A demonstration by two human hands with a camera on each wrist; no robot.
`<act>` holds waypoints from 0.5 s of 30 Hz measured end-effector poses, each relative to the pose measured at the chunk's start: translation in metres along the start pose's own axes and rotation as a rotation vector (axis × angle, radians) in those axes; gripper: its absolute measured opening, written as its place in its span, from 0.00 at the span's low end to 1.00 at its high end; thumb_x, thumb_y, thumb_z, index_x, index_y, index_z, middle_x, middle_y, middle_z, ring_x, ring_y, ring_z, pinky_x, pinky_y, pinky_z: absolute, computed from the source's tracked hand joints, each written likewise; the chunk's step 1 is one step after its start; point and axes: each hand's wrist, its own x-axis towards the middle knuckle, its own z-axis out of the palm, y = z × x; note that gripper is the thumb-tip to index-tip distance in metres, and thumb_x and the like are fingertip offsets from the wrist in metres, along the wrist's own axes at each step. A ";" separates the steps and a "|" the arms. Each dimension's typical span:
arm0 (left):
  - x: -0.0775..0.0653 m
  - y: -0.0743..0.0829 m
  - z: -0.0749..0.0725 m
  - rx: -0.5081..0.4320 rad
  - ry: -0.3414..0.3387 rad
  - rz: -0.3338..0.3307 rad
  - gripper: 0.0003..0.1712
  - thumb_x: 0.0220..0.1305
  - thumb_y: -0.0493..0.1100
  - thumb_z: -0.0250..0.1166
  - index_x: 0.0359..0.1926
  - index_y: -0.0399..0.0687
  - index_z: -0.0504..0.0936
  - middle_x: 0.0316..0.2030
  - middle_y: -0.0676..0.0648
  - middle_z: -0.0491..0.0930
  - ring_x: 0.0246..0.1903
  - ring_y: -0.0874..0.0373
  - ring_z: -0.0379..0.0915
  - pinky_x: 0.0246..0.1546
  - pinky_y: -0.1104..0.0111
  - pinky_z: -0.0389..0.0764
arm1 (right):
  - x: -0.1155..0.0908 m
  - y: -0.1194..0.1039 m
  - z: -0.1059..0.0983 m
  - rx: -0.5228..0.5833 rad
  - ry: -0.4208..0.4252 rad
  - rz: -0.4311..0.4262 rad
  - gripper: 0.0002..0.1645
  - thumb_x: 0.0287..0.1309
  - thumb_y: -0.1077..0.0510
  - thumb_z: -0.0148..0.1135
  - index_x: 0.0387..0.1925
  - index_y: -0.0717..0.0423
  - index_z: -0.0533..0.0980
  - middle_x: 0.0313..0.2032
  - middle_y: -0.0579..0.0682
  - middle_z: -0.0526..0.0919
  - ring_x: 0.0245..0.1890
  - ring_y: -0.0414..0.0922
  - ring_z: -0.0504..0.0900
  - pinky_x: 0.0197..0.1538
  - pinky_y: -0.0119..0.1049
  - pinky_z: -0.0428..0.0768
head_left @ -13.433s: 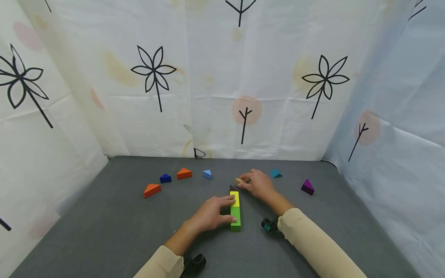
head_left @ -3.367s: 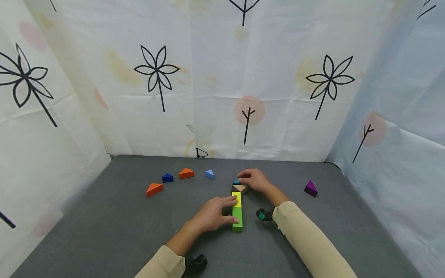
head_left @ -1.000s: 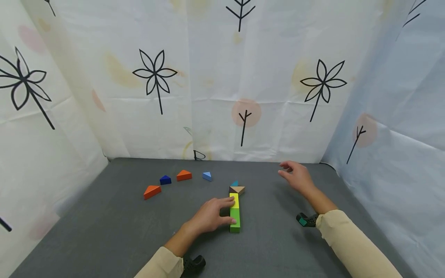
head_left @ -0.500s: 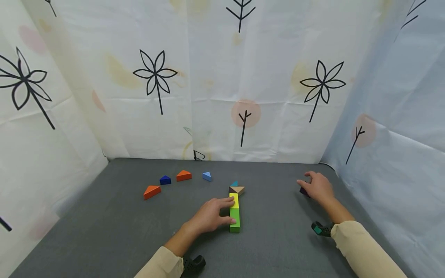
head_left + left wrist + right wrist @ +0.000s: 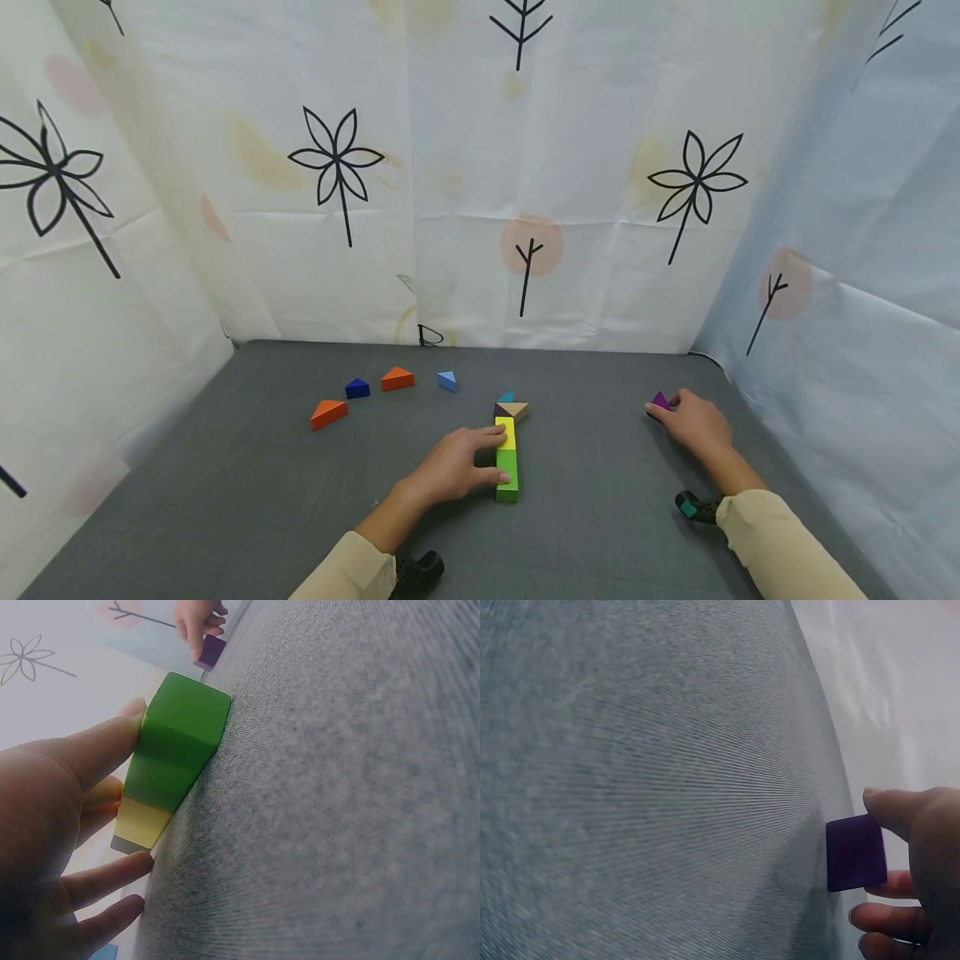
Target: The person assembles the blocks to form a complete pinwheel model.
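Observation:
Near the middle of the table my left hand (image 5: 452, 462) rests its fingertips on a yellow block (image 5: 509, 438) and its thumb on a green block (image 5: 507, 489). These two stand end to end in a column. At the yellow block's far end lie a dark brown triangular block (image 5: 498, 410) and a tan triangular block (image 5: 514, 411), with a teal triangular block (image 5: 507, 397) behind them. Off to the right, my right hand (image 5: 697, 427) pinches a purple triangular block (image 5: 856, 853) between thumb and fingers, low at the table surface.
Toward the back left lie two orange triangular blocks (image 5: 328, 414) (image 5: 397, 379), a dark blue one (image 5: 357, 388) and a light blue one (image 5: 447, 381). Patterned white cloth (image 5: 465, 167) walls the grey table (image 5: 300, 517) at the back and sides.
Earlier, the tan block and then the teal one joined the column's far end. My right hand has since moved right and taken hold of the purple block. My left hand stays put.

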 end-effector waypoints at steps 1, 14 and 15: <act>0.000 0.000 0.000 0.000 -0.001 -0.002 0.37 0.58 0.60 0.69 0.66 0.54 0.75 0.66 0.57 0.68 0.63 0.51 0.65 0.61 0.51 0.66 | 0.000 0.000 0.001 0.005 0.005 0.003 0.37 0.60 0.34 0.58 0.41 0.67 0.74 0.32 0.60 0.79 0.29 0.52 0.74 0.29 0.44 0.71; 0.000 0.001 -0.001 -0.010 -0.008 -0.019 0.37 0.58 0.60 0.69 0.66 0.55 0.74 0.67 0.57 0.68 0.64 0.51 0.64 0.62 0.51 0.65 | 0.003 -0.005 0.008 0.017 0.098 0.030 0.30 0.63 0.37 0.57 0.31 0.62 0.74 0.26 0.55 0.76 0.26 0.51 0.73 0.28 0.44 0.70; 0.000 0.001 -0.001 -0.011 -0.007 -0.019 0.37 0.58 0.60 0.69 0.66 0.55 0.74 0.67 0.57 0.68 0.64 0.51 0.64 0.62 0.50 0.65 | 0.004 -0.005 0.008 0.016 0.101 0.030 0.29 0.63 0.37 0.57 0.30 0.62 0.74 0.25 0.54 0.76 0.26 0.51 0.73 0.27 0.44 0.69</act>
